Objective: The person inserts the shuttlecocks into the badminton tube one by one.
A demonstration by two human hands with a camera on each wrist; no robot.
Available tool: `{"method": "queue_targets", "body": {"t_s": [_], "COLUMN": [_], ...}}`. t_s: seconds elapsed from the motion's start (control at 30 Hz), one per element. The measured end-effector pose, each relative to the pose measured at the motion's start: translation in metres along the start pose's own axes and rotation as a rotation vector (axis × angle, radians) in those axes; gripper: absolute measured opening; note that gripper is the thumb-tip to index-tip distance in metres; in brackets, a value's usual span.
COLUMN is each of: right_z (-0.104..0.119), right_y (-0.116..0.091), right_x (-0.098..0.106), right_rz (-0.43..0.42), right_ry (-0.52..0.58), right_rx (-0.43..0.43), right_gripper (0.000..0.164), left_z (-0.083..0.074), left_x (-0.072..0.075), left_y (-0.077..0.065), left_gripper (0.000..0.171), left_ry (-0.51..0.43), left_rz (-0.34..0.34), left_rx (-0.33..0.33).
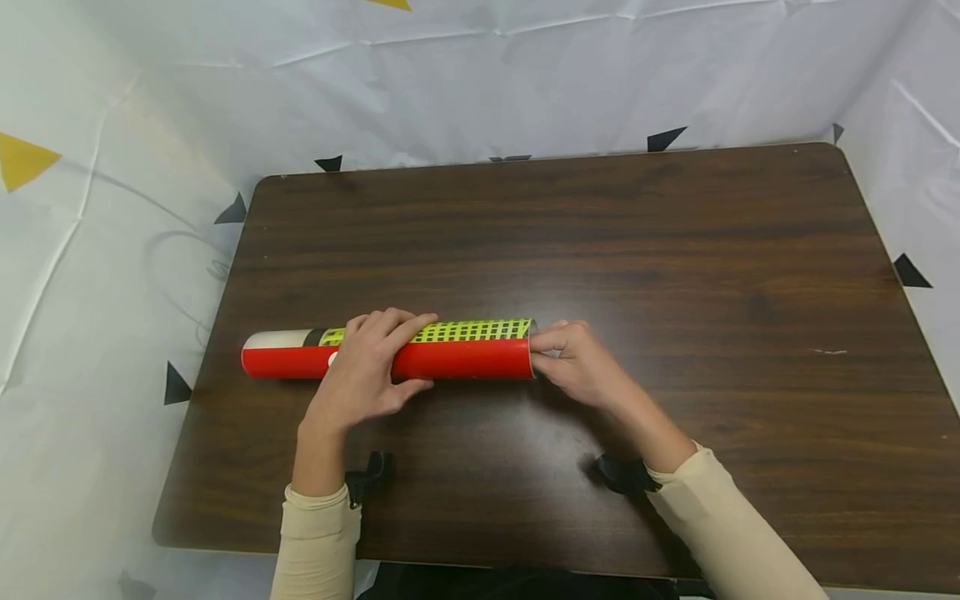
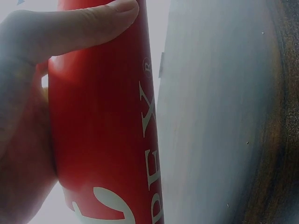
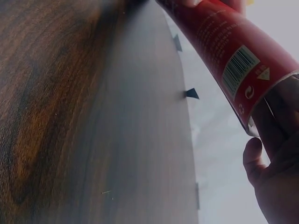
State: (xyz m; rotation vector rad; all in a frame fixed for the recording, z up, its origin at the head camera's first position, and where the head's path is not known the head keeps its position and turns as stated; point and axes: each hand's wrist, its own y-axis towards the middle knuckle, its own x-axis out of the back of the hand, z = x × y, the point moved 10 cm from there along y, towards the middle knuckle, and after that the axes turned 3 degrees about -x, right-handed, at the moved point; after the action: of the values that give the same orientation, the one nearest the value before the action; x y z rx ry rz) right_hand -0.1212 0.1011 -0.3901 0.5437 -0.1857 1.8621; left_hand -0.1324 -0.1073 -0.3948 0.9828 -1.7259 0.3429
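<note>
A long red tube (image 1: 465, 358), with a yellow-green grid pattern and a white part at its left, lies crosswise in front of me. My left hand (image 1: 367, 367) grips it around the middle, thumb on the near side. White letters run along the tube (image 2: 103, 116) beside the left thumb (image 2: 93, 25). At the tube's right end is my right hand (image 1: 577, 358); its fingers reach inside the opening. In the right wrist view, a barcode marks the tube (image 3: 219, 56) near its clear rim, and the right hand (image 3: 280, 182) has its fingertips hidden inside.
The brown wood-grain table (image 1: 712, 275) extends around the tube, with rounded corners. White sheeting (image 1: 480, 92) rises behind and at both sides, with dark and yellow triangles on it. Black wrist straps sit at both sleeves (image 1: 318, 525).
</note>
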Motion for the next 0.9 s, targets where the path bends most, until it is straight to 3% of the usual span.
{"method": "queue_targets", "body": {"t_s": [0.4, 0.9], "right_z": [-0.005, -0.014], "right_y": [-0.005, -0.024], "right_x": [0.003, 0.015], "right_rz": [-0.009, 0.023], "right_ry": [-0.002, -0.021], "right_rx": [-0.006, -0.079], "right_gripper": [0.012, 0.019], "left_z": [0.0, 0.002], "left_x": [-0.002, -0.008], "left_y": [0.0, 0.0], "left_gripper": [0.088, 0.09], "left_ry": [0.005, 0.039], "left_rz": [0.003, 0.026], "left_rx": [0.002, 0.014]}}
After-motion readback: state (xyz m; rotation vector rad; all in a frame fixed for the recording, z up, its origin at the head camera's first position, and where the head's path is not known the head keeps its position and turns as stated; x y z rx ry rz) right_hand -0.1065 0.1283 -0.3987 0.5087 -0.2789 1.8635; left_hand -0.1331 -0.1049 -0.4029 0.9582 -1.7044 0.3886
